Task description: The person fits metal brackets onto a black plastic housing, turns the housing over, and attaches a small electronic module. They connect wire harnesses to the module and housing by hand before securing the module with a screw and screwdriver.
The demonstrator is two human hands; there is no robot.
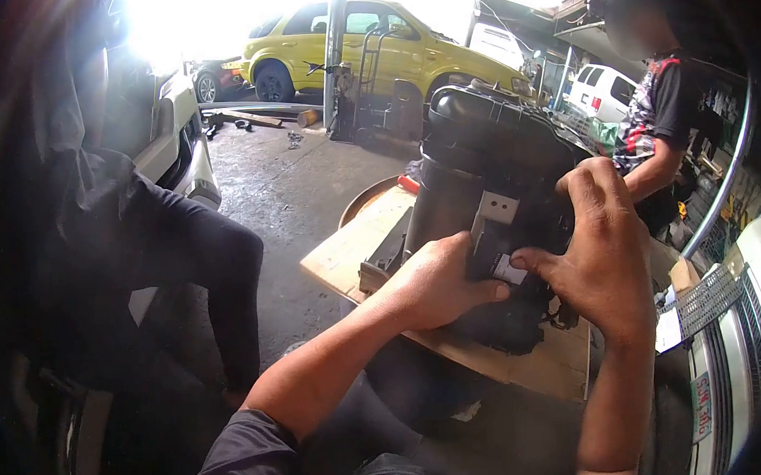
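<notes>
A large black plastic housing (455, 182) stands on a cardboard-covered table (347, 252). On its near side are a metal bracket with two holes (499, 206) and a small dark part with a white label (509, 269). My left hand (443, 281) is closed at the left edge of the dark part, its thumb just below the label. My right hand (600, 243) curves around the housing's right side, with the thumb tip at the label's right edge and the fingers on the upper right of the housing. What lies under the fingers of both hands is hidden.
A person (650, 120) stands behind the table at right; another person's bent leg (218, 255) is at left. A red-handled tool (408, 184) lies behind the housing. Farther back are a metal post (335, 68) and a yellow car (370, 44). Car grilles (730, 340) stand at right.
</notes>
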